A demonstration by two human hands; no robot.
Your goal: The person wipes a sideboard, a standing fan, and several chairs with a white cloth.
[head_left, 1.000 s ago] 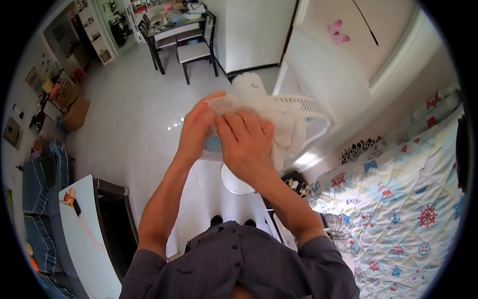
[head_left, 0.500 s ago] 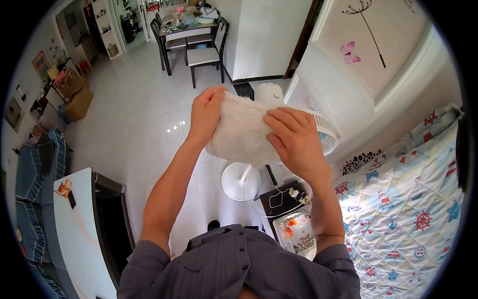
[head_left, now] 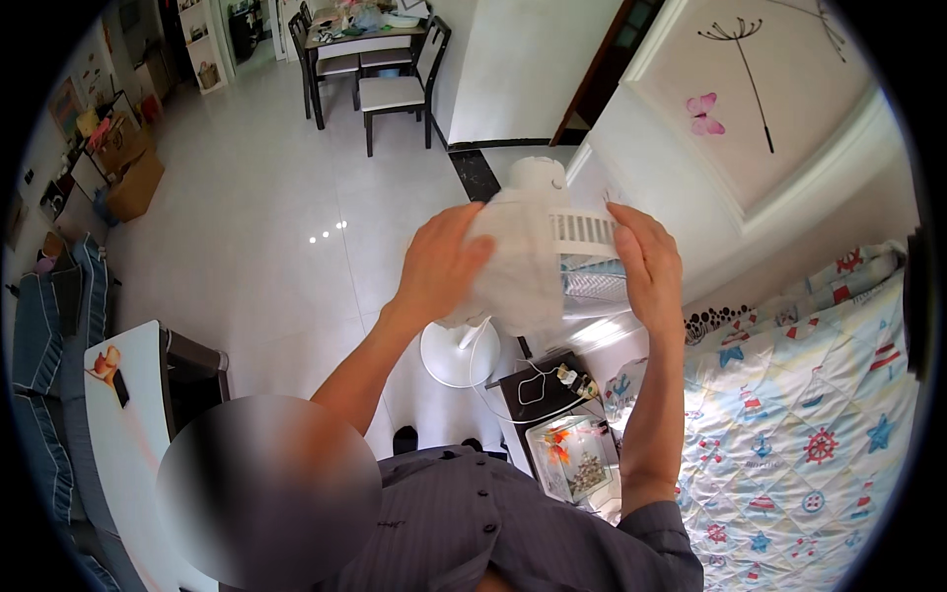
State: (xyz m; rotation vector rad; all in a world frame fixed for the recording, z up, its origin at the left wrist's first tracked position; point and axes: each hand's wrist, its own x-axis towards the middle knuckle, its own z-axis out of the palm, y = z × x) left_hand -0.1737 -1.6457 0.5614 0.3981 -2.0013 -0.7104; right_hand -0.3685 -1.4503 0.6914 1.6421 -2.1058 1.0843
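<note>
A standing fan with a white motor housing (head_left: pixel 538 176), slatted grille (head_left: pixel 589 233) and round base (head_left: pixel 458 353) is in front of me. White cloth (head_left: pixel 518 266) hangs over the left part of its head. My left hand (head_left: pixel 441 261) is at the cloth's left edge, slightly smeared by motion. Its thumb lies on the near face and its fingers reach to the upper edge, so it grips the cloth. My right hand (head_left: pixel 649 259) is at the grille's right side, off the cloth, fingers stretched out; whether it touches the rim I cannot tell.
A low dark stand with a power strip (head_left: pixel 577 380) and a fish tank (head_left: pixel 572 459) is beside the fan base, near a white cord. A patterned quilt (head_left: pixel 789 444) lies right. At left are a white-topped table (head_left: pixel 128 434) and blue sofa (head_left: pixel 44 345); dining chairs (head_left: pixel 400 94) stand far off.
My right hand has left the cloth and moved right to the grille's side. The cloth, spread between both hands before, now lies further left, uncovering the grille. A round blur covers my left upper arm.
</note>
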